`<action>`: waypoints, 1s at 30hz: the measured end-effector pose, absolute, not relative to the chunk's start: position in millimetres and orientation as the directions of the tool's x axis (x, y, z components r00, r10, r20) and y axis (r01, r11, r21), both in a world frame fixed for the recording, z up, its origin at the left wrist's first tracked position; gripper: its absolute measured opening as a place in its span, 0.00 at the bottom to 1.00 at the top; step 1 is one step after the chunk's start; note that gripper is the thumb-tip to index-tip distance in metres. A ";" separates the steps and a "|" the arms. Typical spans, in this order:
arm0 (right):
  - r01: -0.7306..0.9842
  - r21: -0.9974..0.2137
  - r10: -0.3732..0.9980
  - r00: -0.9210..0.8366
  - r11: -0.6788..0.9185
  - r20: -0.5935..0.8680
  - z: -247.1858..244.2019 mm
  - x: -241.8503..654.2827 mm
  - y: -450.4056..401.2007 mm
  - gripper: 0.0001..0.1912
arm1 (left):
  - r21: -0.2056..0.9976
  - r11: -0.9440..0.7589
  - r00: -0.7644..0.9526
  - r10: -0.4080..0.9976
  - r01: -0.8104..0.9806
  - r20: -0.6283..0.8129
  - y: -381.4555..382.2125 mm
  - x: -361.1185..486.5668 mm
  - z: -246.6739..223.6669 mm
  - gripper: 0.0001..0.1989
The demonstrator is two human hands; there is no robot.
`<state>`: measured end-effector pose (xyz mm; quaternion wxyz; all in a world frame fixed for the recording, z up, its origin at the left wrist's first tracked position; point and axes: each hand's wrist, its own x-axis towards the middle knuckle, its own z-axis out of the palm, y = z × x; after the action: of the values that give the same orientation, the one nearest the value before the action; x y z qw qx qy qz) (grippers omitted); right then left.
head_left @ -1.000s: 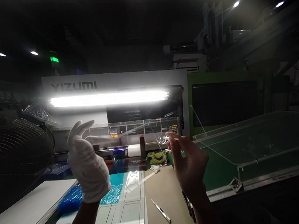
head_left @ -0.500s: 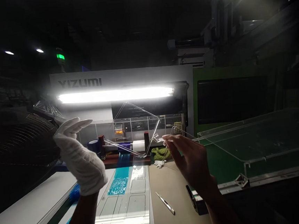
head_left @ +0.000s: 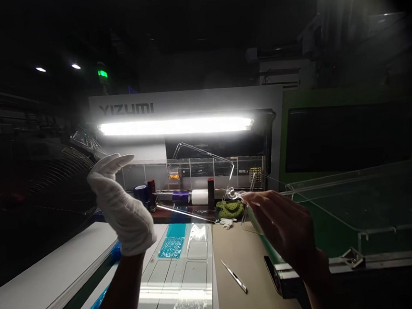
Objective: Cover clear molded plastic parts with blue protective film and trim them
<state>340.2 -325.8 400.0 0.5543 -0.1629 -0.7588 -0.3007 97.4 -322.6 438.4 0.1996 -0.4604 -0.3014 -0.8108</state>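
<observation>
My left hand [head_left: 122, 205], in a white glove, is raised on the left with its fingers stretched and bent toward the right; I see nothing held in it. My bare right hand [head_left: 282, 227] pinches a small clear plastic piece [head_left: 232, 193] with a rounded end between thumb and fingertips. Between the hands, the thin bright edges of a clear plastic panel [head_left: 206, 153] stand tilted in front of the lamp. Whether this panel joins the pinched piece or touches the glove, I cannot tell.
Below lies a white board [head_left: 156, 293] with film-covered rectangles and blue film [head_left: 172, 239]. A craft knife [head_left: 234, 277] rests on the brown board [head_left: 255, 304]. Film rolls [head_left: 198, 197] stand behind, a lit tube lamp [head_left: 174, 126] above. White sheets [head_left: 57, 268] are stacked left, a green conveyor [head_left: 326, 211] right.
The view has shifted, so most things sit further right. The clear panel has tilted, and the right hand with its piece is slightly lower and further right. The left hand keeps its shape.
</observation>
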 end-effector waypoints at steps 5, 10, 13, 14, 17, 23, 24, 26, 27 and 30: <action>0.634 0.276 -0.116 -0.282 0.722 0.952 402.5 344.1 -325.8 0.11 | 0.308 -0.725 -0.494 -0.051 0.617 0.868 -316.9 95.4 436.1 0.25; 0.713 0.271 -0.120 -0.255 0.647 0.959 409.3 350.4 -327.4 0.10 | 0.291 -0.763 -0.515 -0.063 0.577 0.855 -313.5 102.3 440.1 0.24; 0.732 0.259 -0.109 -0.246 0.630 0.963 411.0 352.6 -328.3 0.10 | 0.280 -0.770 -0.523 -0.080 0.573 0.849 -311.1 105.7 442.1 0.25; 0.738 0.254 -0.107 -0.241 0.626 0.965 411.0 353.2 -328.4 0.10 | 0.278 -0.769 -0.516 -0.077 0.575 0.853 -310.4 106.5 442.2 0.26; 0.752 0.246 -0.108 -0.228 0.611 0.968 409.8 354.8 -328.1 0.10 | 0.270 -0.778 -0.502 -0.066 0.567 0.862 -309.2 108.6 441.5 0.26; 0.734 0.243 -0.105 -0.230 0.634 0.968 406.4 358.1 -325.8 0.11 | 0.263 -0.774 -0.494 -0.072 0.575 0.867 -305.3 111.8 440.6 0.23; 0.728 0.238 -0.097 -0.231 0.643 0.968 405.9 358.5 -325.2 0.11 | 0.266 -0.767 -0.493 -0.074 0.584 0.867 -304.3 112.5 440.6 0.23; 0.717 0.231 -0.085 -0.235 0.658 0.968 404.3 359.4 -324.1 0.11 | 0.277 -0.744 -0.489 -0.075 0.608 0.869 -303.4 114.9 439.8 0.23; 0.711 0.231 -0.080 -0.239 0.664 0.968 402.6 360.1 -323.5 0.11 | 0.283 -0.728 -0.479 -0.071 0.624 0.875 -304.1 116.3 438.4 0.24; 0.679 0.222 -0.051 -0.263 0.700 0.963 391.0 364.1 -322.1 0.11 | 0.247 -0.699 -0.395 -0.055 0.671 0.917 -312.3 119.5 427.0 0.21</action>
<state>364.1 -322.1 391.0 0.5672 -0.2160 -0.7268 -0.3214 119.5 -312.3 427.0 0.2341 -0.4978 -0.3096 -0.7756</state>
